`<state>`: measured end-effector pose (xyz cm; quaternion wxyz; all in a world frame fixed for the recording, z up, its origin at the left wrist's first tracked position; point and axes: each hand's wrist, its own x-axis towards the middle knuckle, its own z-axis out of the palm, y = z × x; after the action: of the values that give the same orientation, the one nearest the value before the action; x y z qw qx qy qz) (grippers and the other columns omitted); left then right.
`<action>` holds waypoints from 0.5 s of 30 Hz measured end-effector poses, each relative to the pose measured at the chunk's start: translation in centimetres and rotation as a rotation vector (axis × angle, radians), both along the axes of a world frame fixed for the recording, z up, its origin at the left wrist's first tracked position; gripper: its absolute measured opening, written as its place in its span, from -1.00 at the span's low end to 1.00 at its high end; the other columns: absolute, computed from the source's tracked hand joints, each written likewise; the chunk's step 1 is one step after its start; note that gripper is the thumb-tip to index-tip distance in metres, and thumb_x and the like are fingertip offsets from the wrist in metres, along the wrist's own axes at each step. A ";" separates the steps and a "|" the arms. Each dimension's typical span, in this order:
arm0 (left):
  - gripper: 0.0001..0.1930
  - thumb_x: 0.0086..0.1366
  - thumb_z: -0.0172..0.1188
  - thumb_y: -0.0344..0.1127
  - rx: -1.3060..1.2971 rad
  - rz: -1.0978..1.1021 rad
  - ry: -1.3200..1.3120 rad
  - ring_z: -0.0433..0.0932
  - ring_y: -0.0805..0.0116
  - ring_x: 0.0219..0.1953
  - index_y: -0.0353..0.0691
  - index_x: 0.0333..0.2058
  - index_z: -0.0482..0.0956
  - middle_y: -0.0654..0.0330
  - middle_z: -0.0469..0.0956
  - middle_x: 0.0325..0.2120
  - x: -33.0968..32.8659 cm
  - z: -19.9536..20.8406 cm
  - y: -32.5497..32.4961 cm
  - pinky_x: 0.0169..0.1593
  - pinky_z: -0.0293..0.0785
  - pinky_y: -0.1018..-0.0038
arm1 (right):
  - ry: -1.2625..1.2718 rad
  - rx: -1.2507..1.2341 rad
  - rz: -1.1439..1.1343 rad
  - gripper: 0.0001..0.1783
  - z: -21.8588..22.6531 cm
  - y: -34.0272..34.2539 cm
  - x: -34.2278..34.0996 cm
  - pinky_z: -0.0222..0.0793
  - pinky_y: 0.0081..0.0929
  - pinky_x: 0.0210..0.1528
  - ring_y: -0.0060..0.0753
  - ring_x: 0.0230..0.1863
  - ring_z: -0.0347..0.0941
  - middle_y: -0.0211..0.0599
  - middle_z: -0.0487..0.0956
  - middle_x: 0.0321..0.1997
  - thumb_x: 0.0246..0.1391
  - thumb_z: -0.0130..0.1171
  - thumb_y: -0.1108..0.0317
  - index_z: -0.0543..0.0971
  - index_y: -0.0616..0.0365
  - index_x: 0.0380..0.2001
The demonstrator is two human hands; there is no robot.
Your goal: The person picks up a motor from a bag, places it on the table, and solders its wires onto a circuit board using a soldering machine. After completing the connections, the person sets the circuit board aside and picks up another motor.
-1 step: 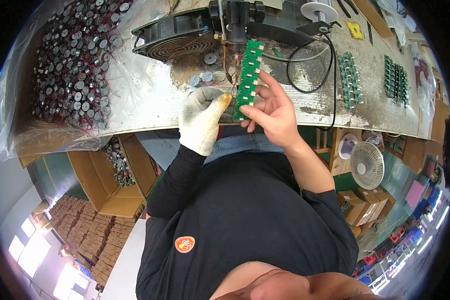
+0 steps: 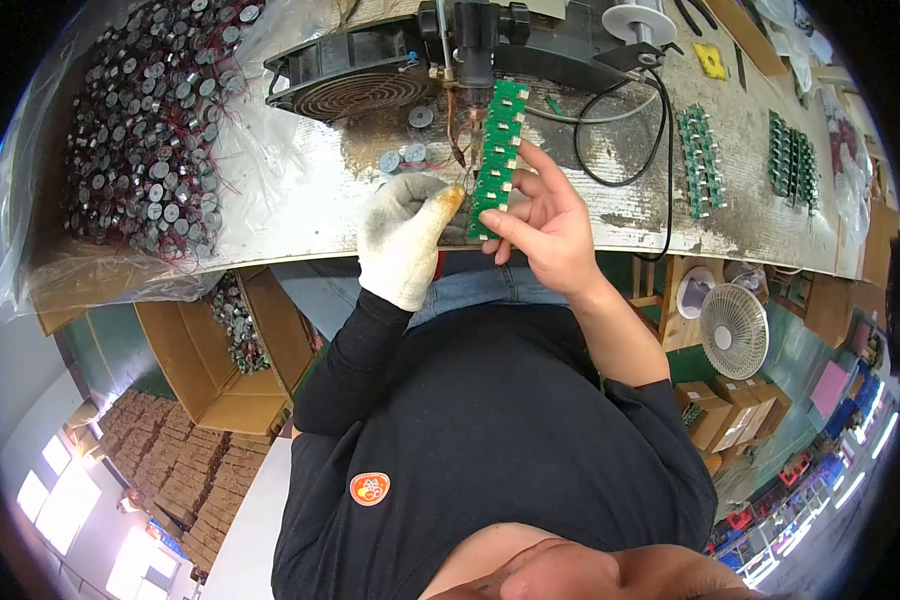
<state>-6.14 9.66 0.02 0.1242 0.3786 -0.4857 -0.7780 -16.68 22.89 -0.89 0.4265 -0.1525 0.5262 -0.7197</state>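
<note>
My right hand (image 2: 550, 225), bare, grips a long green circuit board strip (image 2: 495, 160) by its near end, thumb on top and fingers behind. Small pale connectors run along the strip, which stands over the table's front edge. Close against its left side is my left hand (image 2: 402, 232), in a white glove with a brown-stained thumb tip. Thumb and fingers are pinched together, and what lies between them is hidden. Thin wires show between the thumb tip and the board. Just above that pinch ends the dark tip of a soldering tool (image 2: 458, 152) hanging from a stand.
A black fan (image 2: 360, 85) stands behind my left hand, with small round motors (image 2: 412, 153) before it. A heap of wired motors (image 2: 155, 140) fills the left. Rightward lie a black cable (image 2: 665, 150), a solder spool (image 2: 638, 22) and more green boards (image 2: 700, 160), (image 2: 793, 160).
</note>
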 end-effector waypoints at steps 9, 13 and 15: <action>-0.81 0.25 0.18 -0.33 -0.070 -0.021 0.020 0.56 0.45 -0.38 -0.32 -0.24 0.47 0.17 0.57 -0.40 -0.2 -0.7 -0.2 -0.28 0.48 0.56 | 0.011 -0.022 -0.007 -0.18 0.3 -0.3 -0.2 0.45 -0.63 -0.58 -0.42 -0.47 0.54 -0.02 0.44 -0.07 0.02 0.14 0.65 0.01 0.18 0.31; -0.79 0.24 0.19 -0.33 -0.141 -0.011 0.038 0.56 0.45 -0.38 -0.33 -0.24 0.47 0.17 0.57 -0.40 -0.2 -0.2 0.0 -0.28 0.48 0.55 | 0.014 -0.033 -0.008 -0.18 0.5 -0.3 -0.2 0.45 -0.64 -0.59 -0.42 -0.47 0.54 -0.02 0.44 -0.08 0.02 0.14 0.65 0.01 0.17 0.31; -0.80 0.24 0.19 -0.33 -0.145 -0.018 0.003 0.55 0.45 -0.39 -0.34 -0.25 0.48 0.18 0.57 -0.41 -0.1 -0.4 0.0 -0.28 0.47 0.55 | 0.018 -0.038 -0.013 -0.17 0.2 -0.3 -0.1 0.44 -0.64 -0.59 -0.43 -0.47 0.54 -0.02 0.44 -0.08 0.02 0.15 0.66 0.01 0.17 0.31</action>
<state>-6.25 9.61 -0.38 0.1449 0.3631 -0.5441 -0.7424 -16.81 22.64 -0.70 0.4140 -0.1638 0.5172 -0.7310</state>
